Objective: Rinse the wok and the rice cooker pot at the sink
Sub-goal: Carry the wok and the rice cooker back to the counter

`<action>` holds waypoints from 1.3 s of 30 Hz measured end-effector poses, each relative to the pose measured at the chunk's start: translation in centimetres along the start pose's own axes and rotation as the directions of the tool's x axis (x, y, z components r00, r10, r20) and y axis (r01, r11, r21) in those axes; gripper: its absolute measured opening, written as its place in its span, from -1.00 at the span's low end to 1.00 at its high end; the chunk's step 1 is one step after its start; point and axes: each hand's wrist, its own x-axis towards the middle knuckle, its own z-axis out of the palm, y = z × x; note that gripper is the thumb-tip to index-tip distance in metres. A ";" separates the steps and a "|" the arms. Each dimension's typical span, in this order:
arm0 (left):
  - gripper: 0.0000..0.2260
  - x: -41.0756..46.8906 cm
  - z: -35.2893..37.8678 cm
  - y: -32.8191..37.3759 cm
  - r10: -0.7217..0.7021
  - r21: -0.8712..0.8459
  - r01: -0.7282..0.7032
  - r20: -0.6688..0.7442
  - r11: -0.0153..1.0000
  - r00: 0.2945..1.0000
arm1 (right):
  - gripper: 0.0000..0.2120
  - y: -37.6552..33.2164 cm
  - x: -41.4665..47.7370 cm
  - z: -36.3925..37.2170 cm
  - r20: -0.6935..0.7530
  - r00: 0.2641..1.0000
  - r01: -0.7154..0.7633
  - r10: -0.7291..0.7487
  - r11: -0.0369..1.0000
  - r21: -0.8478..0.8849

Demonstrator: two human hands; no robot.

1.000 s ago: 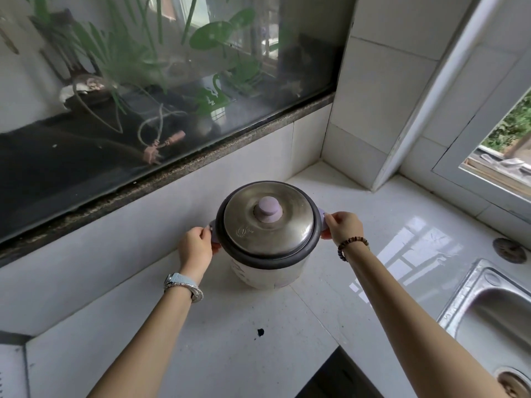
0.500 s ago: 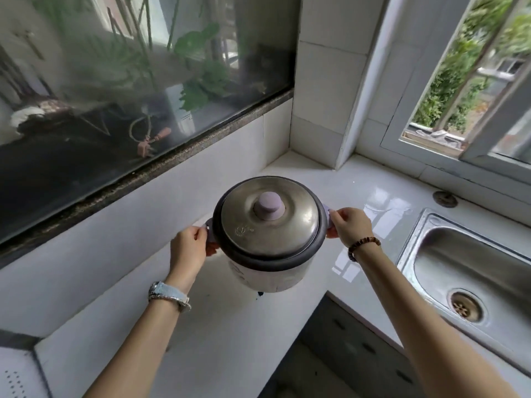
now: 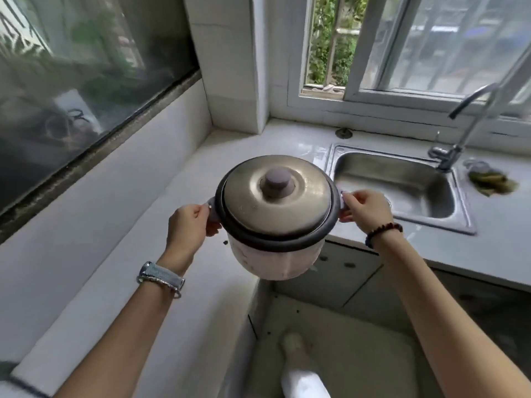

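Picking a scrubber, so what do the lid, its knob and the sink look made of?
The lid: dull grey metal, likely steel or aluminium, by its soft sheen. The knob: matte mauve, probably plastic. The sink: brushed stainless steel, going by its silvery reflections.

The white counter (image 3: 143, 225) bends round a corner. A shiny metal sink (image 3: 408, 182) is set into it, with a tall bent tap (image 3: 444, 159) at its back right corner. A blurry yellow-green clump (image 3: 492, 182) lies just right of the sink. A small round metal cap (image 3: 344, 133) sits behind the sink's left corner.
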 end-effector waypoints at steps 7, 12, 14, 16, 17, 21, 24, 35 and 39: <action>-0.64 -3.6 6.7 3.8 0.147 0.001 -0.153 0.261 0.988 0.954 | -0.70 4.5 -6.9 -9.5 -0.251 0.958 -0.132 0.139 0.990 0.044; -0.64 -6.4 12.5 6.4 0.199 0.005 -0.225 0.450 0.974 0.871 | -0.73 7.4 -12.4 -15.9 -0.431 0.867 -0.239 0.248 0.968 0.077; -0.64 -8.1 15.0 7.7 0.226 0.006 -0.270 0.526 0.963 0.820 | -0.73 8.5 -15.0 -18.1 -0.508 0.815 -0.270 0.280 0.958 0.094; -0.63 -10.1 17.4 8.9 0.277 -0.018 -0.332 0.595 0.943 0.755 | -0.72 9.9 -17.8 -20.3 -0.580 0.752 -0.313 0.314 0.944 0.106; -0.63 -11.3 18.6 9.6 0.298 -0.037 -0.354 0.627 0.934 0.720 | -0.72 10.5 -19.3 -21.3 -0.611 0.718 -0.339 0.332 0.935 0.110; -0.61 -16.7 22.6 11.3 0.348 -0.084 -0.430 0.731 0.899 0.587 | -0.75 12.9 -25.7 -24.8 -0.723 0.573 -0.409 0.385 0.899 0.155; -0.60 -21.3 24.9 12.0 0.377 -0.131 -0.468 0.789 0.874 0.484 | -0.73 15.0 -31.4 -26.7 -0.771 0.463 -0.428 0.438 0.872 0.238; -0.61 -41.6 27.1 13.0 0.443 -0.321 -0.511 0.887 0.797 0.134 | -0.71 17.8 -55.3 -30.2 -0.856 0.123 -0.369 0.503 0.823 0.431; -0.63 -49.2 26.3 12.3 0.443 -0.374 -0.483 0.896 0.791 0.032 | -0.70 18.6 -64.0 -30.0 -0.856 0.010 -0.389 0.517 0.790 0.473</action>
